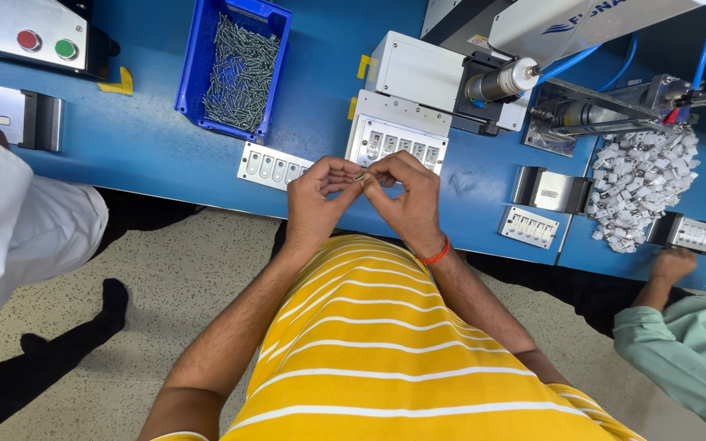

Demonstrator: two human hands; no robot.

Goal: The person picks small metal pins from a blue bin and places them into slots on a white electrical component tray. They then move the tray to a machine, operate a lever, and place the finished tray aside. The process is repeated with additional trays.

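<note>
My left hand (pixel 318 198) and my right hand (pixel 404 196) meet fingertip to fingertip over the near edge of the blue workbench (pixel 149 139). Between them they pinch a tiny metal part (pixel 359 176), too small to tell its shape. Just beyond my hands stands a white fixture block (pixel 396 140) with a row of small slots holding parts. To its left lies a flat white slotted plate (pixel 271 167). A red thread band circles my right wrist.
A blue bin (pixel 237 65) of metal screws stands at the back. A machine with a metal cylinder (pixel 500 82) fills the back right. A heap of white plastic parts (pixel 643 184) lies right, near a co-worker's hand (pixel 673 265). Another person in white (pixel 18 220) stands left.
</note>
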